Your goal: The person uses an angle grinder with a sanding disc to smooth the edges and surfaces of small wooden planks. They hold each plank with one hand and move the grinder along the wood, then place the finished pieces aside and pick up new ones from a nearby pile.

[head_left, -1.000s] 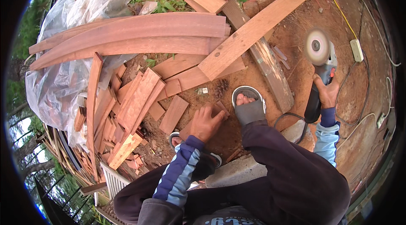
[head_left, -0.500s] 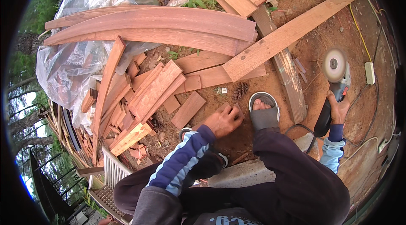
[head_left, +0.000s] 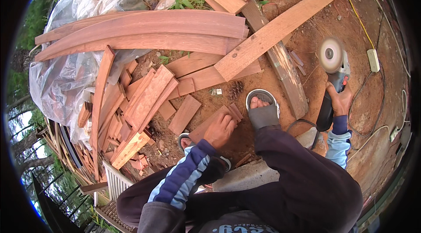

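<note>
My right hand is wrapped round the body of an angle grinder, its round disc pointing away from me. My left hand is closed with curled fingers at a short reddish-brown board lying on the ground by my foot. A narrow wood offcut lies just beyond its fingertips. The undersides of the left fingers are hidden. Another short board lies to the left of that hand.
A long plank rests across a weathered beam. Stacked long boards lie over plastic sheeting. Cut pieces pile up at left, by a white plastic chair. Cables and a socket block run along the right. A concrete block sits near my legs.
The view has shifted, so most things appear further left. My left hand has drawn back a little, showing more of the short board and the offcut. The right hand still holds the angle grinder.
</note>
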`<state>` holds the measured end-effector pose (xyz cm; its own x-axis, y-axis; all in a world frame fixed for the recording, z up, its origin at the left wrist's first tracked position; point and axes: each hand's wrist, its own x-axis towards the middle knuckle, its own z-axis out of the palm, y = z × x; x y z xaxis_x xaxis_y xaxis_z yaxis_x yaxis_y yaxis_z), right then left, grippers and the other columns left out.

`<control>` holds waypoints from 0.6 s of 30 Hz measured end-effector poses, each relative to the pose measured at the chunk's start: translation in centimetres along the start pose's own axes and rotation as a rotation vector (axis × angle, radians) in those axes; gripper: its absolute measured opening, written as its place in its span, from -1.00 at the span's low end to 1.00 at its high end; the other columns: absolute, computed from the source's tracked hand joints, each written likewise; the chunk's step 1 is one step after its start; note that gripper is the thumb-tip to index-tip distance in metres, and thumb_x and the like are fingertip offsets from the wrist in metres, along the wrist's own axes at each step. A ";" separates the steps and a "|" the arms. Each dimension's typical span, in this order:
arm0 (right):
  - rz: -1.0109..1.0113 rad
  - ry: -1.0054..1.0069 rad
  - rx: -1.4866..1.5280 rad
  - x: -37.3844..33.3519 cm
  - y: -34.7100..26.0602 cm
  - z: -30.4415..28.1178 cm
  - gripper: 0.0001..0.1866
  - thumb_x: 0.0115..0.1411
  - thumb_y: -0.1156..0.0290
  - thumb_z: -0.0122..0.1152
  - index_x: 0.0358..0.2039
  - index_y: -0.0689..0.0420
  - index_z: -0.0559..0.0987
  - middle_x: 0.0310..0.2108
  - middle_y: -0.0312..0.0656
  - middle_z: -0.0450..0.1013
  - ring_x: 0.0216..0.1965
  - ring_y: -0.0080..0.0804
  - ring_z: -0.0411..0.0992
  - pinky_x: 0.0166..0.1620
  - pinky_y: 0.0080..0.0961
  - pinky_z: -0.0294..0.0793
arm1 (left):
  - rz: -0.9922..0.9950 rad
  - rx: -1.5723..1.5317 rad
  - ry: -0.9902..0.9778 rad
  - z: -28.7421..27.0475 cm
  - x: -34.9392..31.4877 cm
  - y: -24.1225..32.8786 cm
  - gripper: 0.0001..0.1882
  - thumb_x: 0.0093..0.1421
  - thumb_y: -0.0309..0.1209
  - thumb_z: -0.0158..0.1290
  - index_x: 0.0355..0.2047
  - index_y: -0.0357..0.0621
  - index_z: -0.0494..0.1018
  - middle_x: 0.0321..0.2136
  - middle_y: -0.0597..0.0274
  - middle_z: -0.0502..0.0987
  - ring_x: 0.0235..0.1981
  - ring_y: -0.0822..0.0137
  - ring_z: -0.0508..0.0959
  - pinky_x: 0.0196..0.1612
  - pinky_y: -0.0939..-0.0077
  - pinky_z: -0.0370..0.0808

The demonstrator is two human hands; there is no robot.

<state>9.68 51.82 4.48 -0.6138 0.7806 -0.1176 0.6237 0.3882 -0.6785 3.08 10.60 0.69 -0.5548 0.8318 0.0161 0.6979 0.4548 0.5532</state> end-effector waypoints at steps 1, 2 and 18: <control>0.006 0.001 -0.007 -0.1 0.0 0.1 -0.50 -0.10 0.27 0.40 -0.20 0.34 0.51 -0.36 -0.10 0.53 -0.35 -0.38 0.48 -0.21 -0.44 0.46 | -0.198 -0.146 0.026 0.0 -0.1 0.3 -0.79 -0.02 -0.44 0.07 -0.32 -0.16 0.43 -0.28 0.05 0.40 -0.15 0.06 0.41 -0.29 0.29 0.46; 0.004 0.001 0.007 -0.1 0.0 0.1 -0.50 -0.10 0.27 0.40 -0.20 0.34 0.51 -0.36 -0.10 0.53 -0.36 -0.39 0.47 -0.21 -0.44 0.46 | -0.397 -0.291 0.051 -0.1 -0.2 0.6 -0.79 -0.02 -0.46 0.08 -0.32 -0.17 0.43 -0.29 0.02 0.40 -0.16 0.04 0.42 -0.29 0.28 0.45; -0.017 -0.018 0.064 -0.1 0.6 -0.1 -0.54 -0.06 0.33 0.38 -0.18 0.33 0.50 -0.34 -0.13 0.53 -0.33 -0.42 0.47 -0.19 -0.47 0.45 | -0.538 0.038 -0.161 0.0 -2.0 -0.6 -0.02 -0.21 -0.13 0.35 0.15 -0.30 0.13 0.01 -0.14 0.33 0.02 -0.08 0.35 0.09 0.14 0.30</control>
<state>10.21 52.07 4.16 -0.6330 0.7651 -0.1180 0.5812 0.3690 -0.7253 3.76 8.68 0.34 -0.7634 0.5159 -0.3887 0.3531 0.8371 0.4178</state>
